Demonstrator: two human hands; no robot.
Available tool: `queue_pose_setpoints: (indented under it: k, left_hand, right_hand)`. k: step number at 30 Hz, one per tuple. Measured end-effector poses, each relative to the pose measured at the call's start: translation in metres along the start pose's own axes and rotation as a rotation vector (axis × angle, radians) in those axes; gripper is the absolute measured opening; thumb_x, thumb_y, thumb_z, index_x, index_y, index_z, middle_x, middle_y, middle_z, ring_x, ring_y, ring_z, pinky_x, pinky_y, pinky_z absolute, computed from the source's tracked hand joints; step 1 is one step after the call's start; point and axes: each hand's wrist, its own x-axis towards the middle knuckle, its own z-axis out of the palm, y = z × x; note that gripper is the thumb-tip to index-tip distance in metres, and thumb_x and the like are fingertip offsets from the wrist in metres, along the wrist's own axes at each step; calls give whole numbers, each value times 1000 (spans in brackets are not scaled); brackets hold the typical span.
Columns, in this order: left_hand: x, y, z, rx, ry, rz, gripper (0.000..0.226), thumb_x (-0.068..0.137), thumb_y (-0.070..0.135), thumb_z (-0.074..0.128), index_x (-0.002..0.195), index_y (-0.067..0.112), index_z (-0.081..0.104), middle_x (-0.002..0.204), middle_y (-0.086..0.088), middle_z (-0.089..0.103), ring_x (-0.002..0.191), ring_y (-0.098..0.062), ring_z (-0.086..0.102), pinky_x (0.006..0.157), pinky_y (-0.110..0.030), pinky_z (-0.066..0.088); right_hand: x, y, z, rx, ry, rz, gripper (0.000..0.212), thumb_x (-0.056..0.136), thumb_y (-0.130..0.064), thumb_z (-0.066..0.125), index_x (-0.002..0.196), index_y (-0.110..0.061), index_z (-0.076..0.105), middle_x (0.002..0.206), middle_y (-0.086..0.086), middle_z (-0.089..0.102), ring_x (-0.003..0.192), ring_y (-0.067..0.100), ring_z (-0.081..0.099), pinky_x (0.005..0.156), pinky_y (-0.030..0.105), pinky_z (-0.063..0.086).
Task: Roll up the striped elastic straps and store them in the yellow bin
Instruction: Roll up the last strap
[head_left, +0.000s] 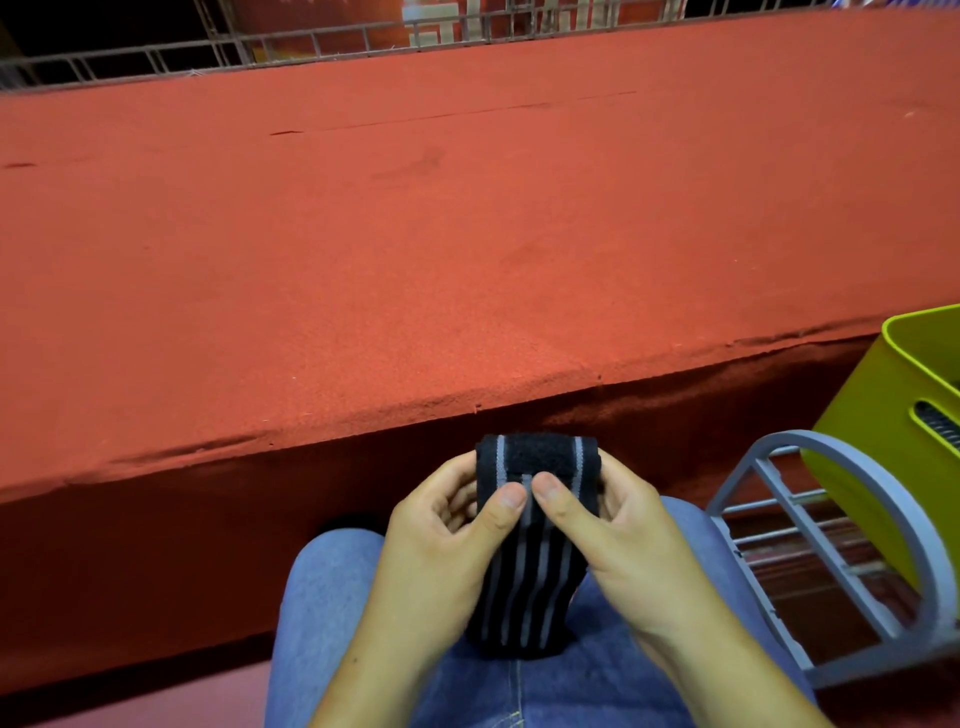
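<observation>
So the person is sitting down with the striped strap (524, 571) held over their lap (322, 597), and both hands are on it. The left hand (447, 535) and right hand (623, 530) each grip one side of the rolled end (537, 457). The thumbs (501, 506) press on the front and the fingers curl round behind. My guess is the two-handed pinch is there to keep the roll tight and square so the elastic doesn't spring open. The unrolled tail hangs down onto the jeans, which probably keeps it straight as it feeds in. Looks like there's a fair bit left to wind, so nothing's ready to be stored yet.

The yellow bin (883, 415) sits off to their right, near enough to reach I'd say, propped on or against a grey rack (841, 519). I honestly can't tell which. You can't really see inside the bin from here. Through the handle slot in its side there's something dark and ridged, maybe another strap, but it's too small to call. In front of them is a big red rubbery ledge (415, 260), with a metal railing (311, 41) way at the back.
</observation>
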Motion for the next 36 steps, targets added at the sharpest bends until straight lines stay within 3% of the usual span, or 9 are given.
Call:
queue_pose_setpoints:
  k: [4,13,18,20,23,27,30,34,36]
  left_hand:
    - [-2,-3,0,24,49,24,31,85,25,73,114,14,74,107,-1,80,103,-16,75,88,-24,57]
    - [-3,3,-1,36,96,62,33,84,25,74,116,16,73,109,3,79,104,-12,75,89,-22,57]
    - [-5,6,-2,46,104,80,32,86,21,74,118,19,71,111,6,78,106,-9,73,88,-18,55]
    - [-5,6,-2,51,109,79,31,89,14,74,119,20,70,112,7,78,107,-8,72,88,-17,54]
    - [-5,6,-4,72,111,80,32,91,12,74,120,25,69,116,9,76,111,-9,71,92,-21,55]
    - [-6,5,-6,71,97,85,36,91,9,74,120,29,68,119,9,74,114,-10,69,94,-26,56]
    - [-7,5,-6,68,63,98,39,91,-2,71,119,26,70,120,9,73,113,-9,69,91,-18,54]
    - [-6,2,-4,111,40,112,46,91,-10,68,115,29,71,132,13,68,121,-10,66,102,-27,53]
    - [-6,3,-2,97,25,95,46,91,-7,69,107,36,72,136,17,65,120,-10,67,97,-25,55]
  right_hand:
    - [0,2,0,47,-27,73,28,89,-38,75,115,-28,78,115,7,80,113,22,75,98,40,56]
    - [1,6,2,35,-89,192,35,84,-52,71,110,-31,81,110,5,82,104,19,78,81,28,58]
    - [1,7,1,41,-107,258,61,74,-77,78,114,-31,79,115,7,81,111,26,77,106,57,54]
    - [0,7,2,35,-105,277,65,73,-79,75,115,-31,78,114,8,81,109,29,77,106,68,51]
    - [0,6,2,19,-115,280,61,78,-78,71,117,-31,77,114,11,80,108,35,77,101,73,51]
    - [0,5,-1,36,-113,279,67,79,-80,70,119,-27,76,116,12,80,112,33,76,108,60,52]
    - [1,5,-1,34,-114,269,82,69,-90,70,124,-28,74,120,10,79,116,30,75,110,59,51]
    - [1,5,-3,44,-108,219,81,63,-94,69,121,-38,75,125,2,78,121,20,72,113,52,48]
    - [2,4,-3,45,-74,194,81,63,-93,71,120,-35,75,125,4,77,121,22,72,113,54,48]
